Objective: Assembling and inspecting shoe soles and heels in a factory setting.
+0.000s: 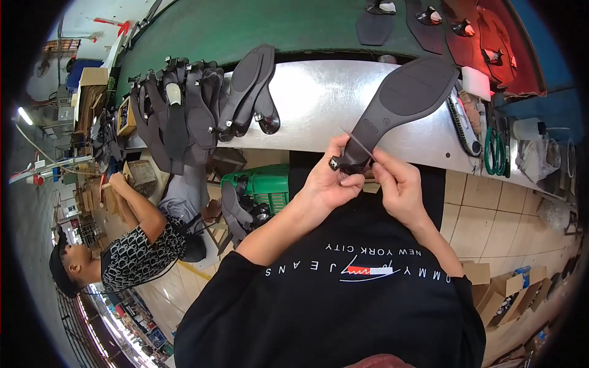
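One dark-brown heeled shoe sole (412, 92), underside showing, above front edge of shiny steel surface (307, 98). Left hand (328, 184) grasps heel end; right hand (402, 187) pinches one thin pale strip (359, 143). Overlapping dark soles (199, 113), uncountable, crowd left edge; one pair of green-handled scissors (489, 153), right edge. Green worktop (276, 27) behind; tiled floor (485, 202).

Over the near edge of the silver tabletop (307, 86), the left hand (328, 184) grips the heel end of a black heeled shoe sole (402, 92), and here's the right hand (399, 187) pinching a thin strip (358, 143) across it! Heeled soles (201, 122) crowd the tabletop's left; utility knife (461, 126) and green-handled scissors (496, 153) lie at its right. Beyond its far edge, a green belt (276, 27).
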